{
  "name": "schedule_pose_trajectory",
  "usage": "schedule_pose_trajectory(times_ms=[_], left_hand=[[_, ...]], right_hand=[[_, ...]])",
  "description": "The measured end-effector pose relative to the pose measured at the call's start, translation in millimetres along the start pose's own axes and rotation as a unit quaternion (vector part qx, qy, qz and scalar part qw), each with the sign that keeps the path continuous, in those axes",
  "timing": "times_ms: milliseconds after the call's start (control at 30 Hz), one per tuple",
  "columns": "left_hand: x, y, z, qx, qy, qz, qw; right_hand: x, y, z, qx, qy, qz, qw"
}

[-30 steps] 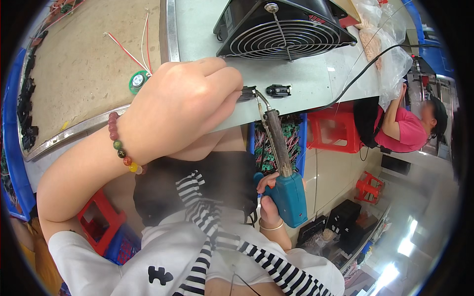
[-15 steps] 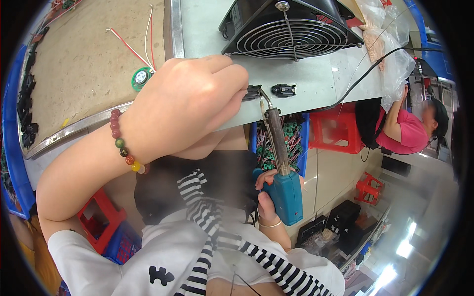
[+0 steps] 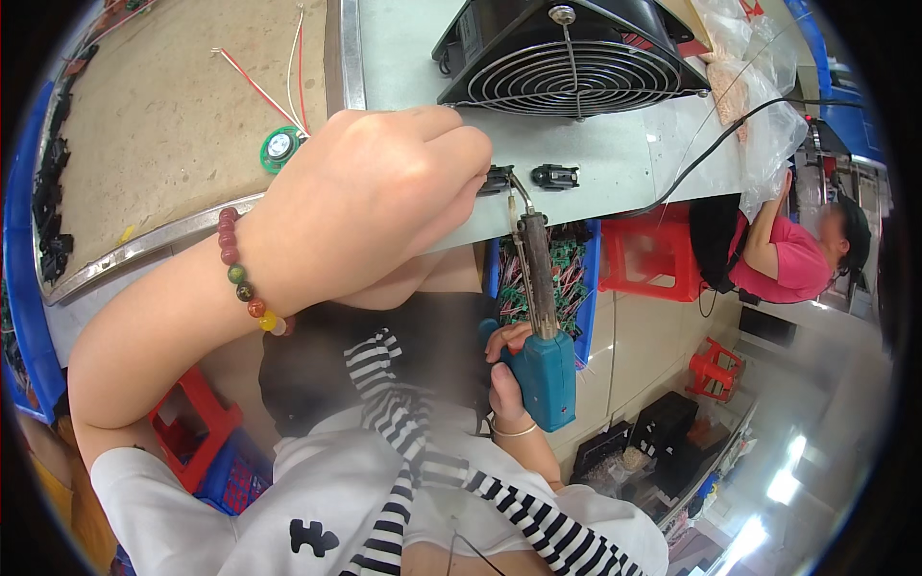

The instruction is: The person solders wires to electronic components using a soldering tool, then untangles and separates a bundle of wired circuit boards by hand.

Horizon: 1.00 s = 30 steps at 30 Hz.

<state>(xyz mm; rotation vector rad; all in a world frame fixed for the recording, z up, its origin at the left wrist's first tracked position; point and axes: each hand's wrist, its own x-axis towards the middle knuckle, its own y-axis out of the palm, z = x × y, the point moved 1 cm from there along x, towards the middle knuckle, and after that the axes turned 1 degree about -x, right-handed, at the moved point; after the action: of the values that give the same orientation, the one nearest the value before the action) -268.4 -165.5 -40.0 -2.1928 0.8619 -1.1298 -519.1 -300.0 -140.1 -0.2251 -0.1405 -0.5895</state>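
Note:
My left hand [image 3: 384,192], with a bead bracelet at its wrist, is closed in a pinch above the bench edge. At its fingertips sits a small black plastic part [image 3: 498,180], partly hidden by the fingers. My right hand [image 3: 509,370] grips a teal soldering gun [image 3: 545,379] below the bench. The gun points upward, and its bent metal tip meets the black part or lies right against it. A second black plastic part [image 3: 556,177] lies just to the right on the bench. Left of my left hand is a small round green-rimmed speaker [image 3: 280,146] with red and white wires.
A black fan with a wire guard [image 3: 576,79] stands at the back of the bench [image 3: 624,163]. A blue bin [image 3: 588,317] of wired green boards sits below the edge. A black cable [image 3: 711,149], plastic bags [image 3: 768,125], red stools [image 3: 653,254] and a seated person [image 3: 783,254] are at right.
The soldering gun's handle and my right hand have shifted slightly left, so the gun stands a little more upright. My left hand stays closed beside the black part.

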Motion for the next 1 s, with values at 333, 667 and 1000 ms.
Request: schedule_pose_trajectory(times_ms=[333, 667, 1000], left_hand=[[0, 0, 1, -0.007, 0.002, 0.002, 1.000], [1, -2, 2, 0.007, 0.000, 0.026, 1.000], [1, -1, 2, 0.019, 0.001, 0.027, 0.999]], right_hand=[[6, 7, 9, 0.000, 0.021, -0.010, 1.000], [8, 10, 6, 0.014, -0.003, -0.006, 1.000], [4, 7, 8, 0.081, 0.035, 0.003, 0.996]])
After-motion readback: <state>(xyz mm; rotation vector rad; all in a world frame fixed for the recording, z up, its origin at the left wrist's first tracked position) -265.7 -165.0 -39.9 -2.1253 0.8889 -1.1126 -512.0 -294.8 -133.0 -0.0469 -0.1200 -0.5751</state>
